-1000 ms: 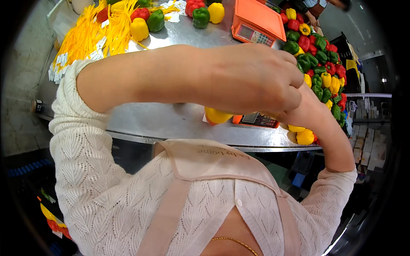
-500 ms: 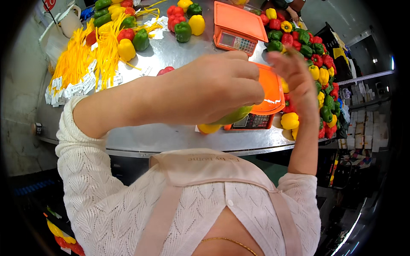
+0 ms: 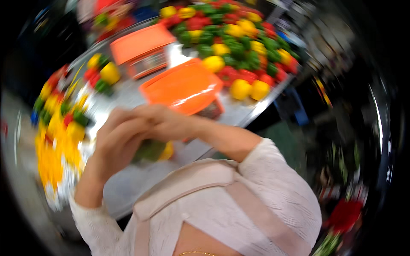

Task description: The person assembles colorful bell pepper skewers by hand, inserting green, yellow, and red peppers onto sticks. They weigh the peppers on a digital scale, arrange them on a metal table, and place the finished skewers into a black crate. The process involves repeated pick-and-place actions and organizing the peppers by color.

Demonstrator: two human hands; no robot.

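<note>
My left hand (image 3: 117, 143) is curled over a green bell pepper (image 3: 148, 151), whose lower part shows beneath the palm. Against it is a yellow bell pepper (image 3: 168, 150), mostly covered. My right hand (image 3: 160, 119) reaches across and meets the left one above these peppers, its fingers bent in at the left knuckles. What lies between its fingertips is hidden, and motion blurs both hands. Just beyond them stands the nearer scale with an orange pan (image 3: 183, 85).
A second orange scale (image 3: 143, 42) stands farther back. Mixed bell peppers (image 3: 239, 42) are heaped at the far right of the metal table (image 3: 124, 187). Yellow strips with white labels (image 3: 55, 158) lie at the left, near more peppers. Red flowers (image 3: 344, 215) appear at the lower right.
My view has swung to the right and is now blurred. My right hand, earlier raised apart with loose fingers, has come in to the left hand over the peppers.
</note>
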